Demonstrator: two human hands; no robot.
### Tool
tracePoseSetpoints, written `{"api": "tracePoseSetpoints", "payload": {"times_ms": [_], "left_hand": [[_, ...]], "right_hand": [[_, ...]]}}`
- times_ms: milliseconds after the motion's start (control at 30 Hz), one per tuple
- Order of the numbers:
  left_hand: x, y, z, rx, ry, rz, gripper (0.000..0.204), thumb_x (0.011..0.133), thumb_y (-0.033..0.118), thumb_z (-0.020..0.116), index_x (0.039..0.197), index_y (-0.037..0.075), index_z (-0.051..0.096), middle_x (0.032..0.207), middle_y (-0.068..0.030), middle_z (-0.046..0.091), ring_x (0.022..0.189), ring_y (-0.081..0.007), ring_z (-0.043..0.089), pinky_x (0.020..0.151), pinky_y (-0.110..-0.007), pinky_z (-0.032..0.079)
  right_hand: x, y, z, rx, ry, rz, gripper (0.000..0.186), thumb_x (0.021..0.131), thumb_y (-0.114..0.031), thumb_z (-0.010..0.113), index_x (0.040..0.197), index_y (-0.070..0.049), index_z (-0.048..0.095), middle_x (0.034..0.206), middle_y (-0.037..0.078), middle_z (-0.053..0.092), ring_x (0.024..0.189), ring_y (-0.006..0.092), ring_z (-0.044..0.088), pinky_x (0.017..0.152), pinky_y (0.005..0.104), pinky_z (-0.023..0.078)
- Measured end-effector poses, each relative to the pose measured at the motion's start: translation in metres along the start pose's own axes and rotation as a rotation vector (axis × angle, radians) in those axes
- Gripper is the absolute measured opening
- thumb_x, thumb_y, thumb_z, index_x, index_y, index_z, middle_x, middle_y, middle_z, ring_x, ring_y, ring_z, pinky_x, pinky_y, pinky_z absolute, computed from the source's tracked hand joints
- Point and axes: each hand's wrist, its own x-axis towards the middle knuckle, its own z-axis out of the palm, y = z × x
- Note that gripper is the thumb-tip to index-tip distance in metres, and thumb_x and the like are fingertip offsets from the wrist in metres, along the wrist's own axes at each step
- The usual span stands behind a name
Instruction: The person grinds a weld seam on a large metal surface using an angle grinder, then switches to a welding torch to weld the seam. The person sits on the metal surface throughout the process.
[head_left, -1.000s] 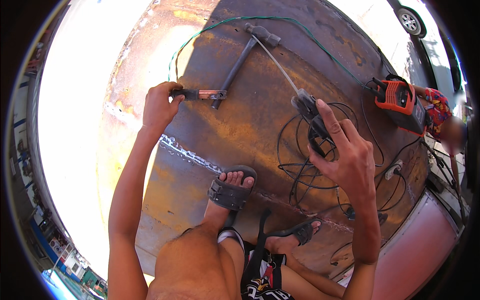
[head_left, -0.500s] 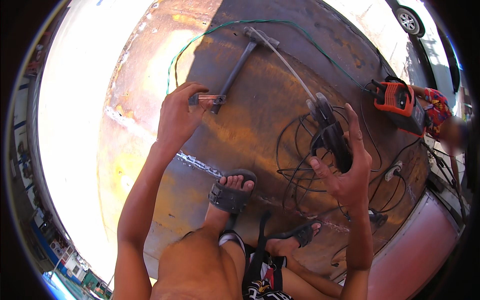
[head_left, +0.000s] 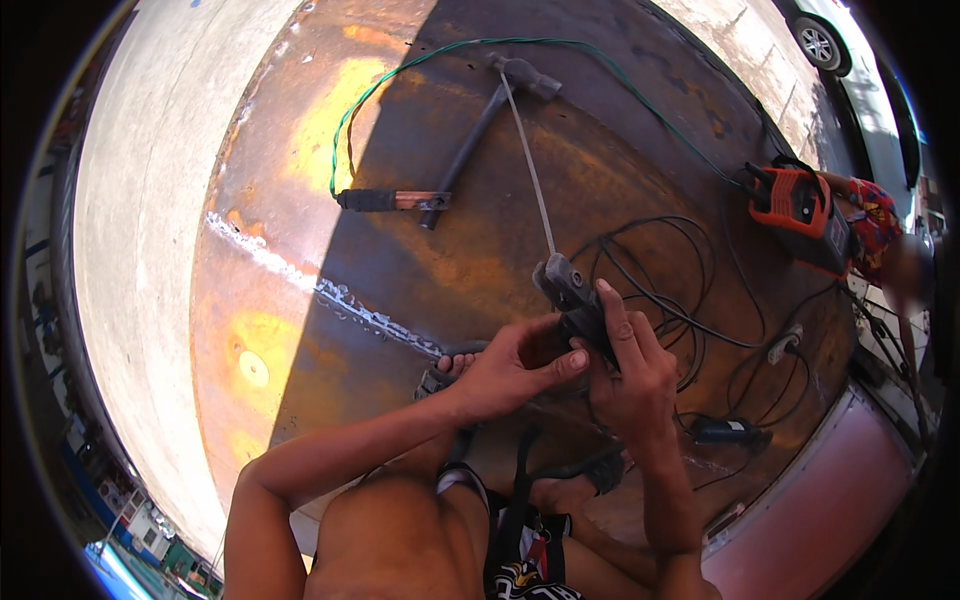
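My right hand [head_left: 640, 385] is closed round a black electrode holder [head_left: 572, 285], its index finger lying along the holder's side. Clamped in the holder's jaws, a thin grey welding rod [head_left: 527, 160] points away over the steel plate. My left hand [head_left: 510, 372] is at the same holder, its fingers curled against the near left side and thumb stretched toward my right hand; the fingertips are partly hidden. Beyond lies a hammer [head_left: 470, 145], the rod's far end overlapping its head from this view. A copper-ended clamp [head_left: 390, 200] on a green cable touches the hammer's handle.
A rusty steel plate [head_left: 400, 270] with a rough pale weld seam [head_left: 370, 318] spreads under my feet. Black cables [head_left: 660, 290] lie coiled at right, near a dark cylindrical tool [head_left: 725, 431]. Another person [head_left: 872, 205] is beside an orange-and-black welding machine [head_left: 800, 215].
My left hand has left the copper-ended clamp and come right to the electrode holder. My right hand has brought the holder left and nearer, and its fingers have closed in.
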Motion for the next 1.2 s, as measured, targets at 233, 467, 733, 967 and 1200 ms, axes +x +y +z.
{"api": "tracePoseSetpoints", "payload": {"times_ms": [233,467,733,967,1200], "left_hand": [[0.003,0.003,0.002,0.016,0.098,-0.021,0.048,0.107,0.029,0.068,0.141,-0.004,0.058,0.127,-0.0027,0.067,0.118,-0.0072,0.058,0.105,-0.029,0.048],[0.008,-0.001,0.003,-0.01,0.134,-0.011,0.048,0.105,0.03,0.07,0.137,-0.004,0.061,0.125,-0.0027,0.068,0.116,-0.0074,0.059,0.103,-0.028,0.049],[0.009,-0.002,0.003,-0.022,0.15,-0.025,0.047,0.104,0.03,0.072,0.135,-0.004,0.063,0.123,-0.0029,0.069,0.114,-0.0075,0.06,0.102,-0.028,0.05],[0.01,-0.002,0.002,0.004,0.156,-0.019,0.046,0.104,0.03,0.072,0.134,-0.004,0.064,0.121,-0.0029,0.07,0.113,-0.0074,0.06,0.101,-0.028,0.05],[0.012,-0.003,-0.002,0.037,0.141,-0.045,0.048,0.106,0.029,0.068,0.139,-0.005,0.06,0.131,-0.0067,0.066,0.122,-0.0128,0.061,0.108,-0.033,0.052]], "right_hand": [[0.003,0.0,0.003,-0.006,-0.031,0.009,0.075,0.083,-0.003,0.077,0.154,-0.007,0.054,0.09,0.011,0.061,0.067,0.0281,0.065,0.058,0.0414,0.053],[0.006,0.001,0.003,-0.008,-0.034,0.011,0.075,0.084,-0.003,0.076,0.155,-0.008,0.053,0.091,0.012,0.061,0.067,0.029,0.065,0.058,0.0424,0.053],[0.005,0.004,0.004,-0.006,-0.038,0.017,0.076,0.083,-0.004,0.077,0.155,-0.009,0.053,0.091,0.012,0.06,0.068,0.0287,0.065,0.059,0.0427,0.054],[0.005,0.006,0.004,-0.007,-0.032,0.004,0.077,0.083,-0.003,0.077,0.156,-0.009,0.052,0.091,0.011,0.059,0.068,0.0281,0.064,0.059,0.0423,0.053],[0.008,0.007,0.005,0.011,-0.045,0.01,0.077,0.083,-0.003,0.077,0.156,-0.008,0.052,0.091,0.011,0.06,0.068,0.0281,0.064,0.059,0.0422,0.053]]}}
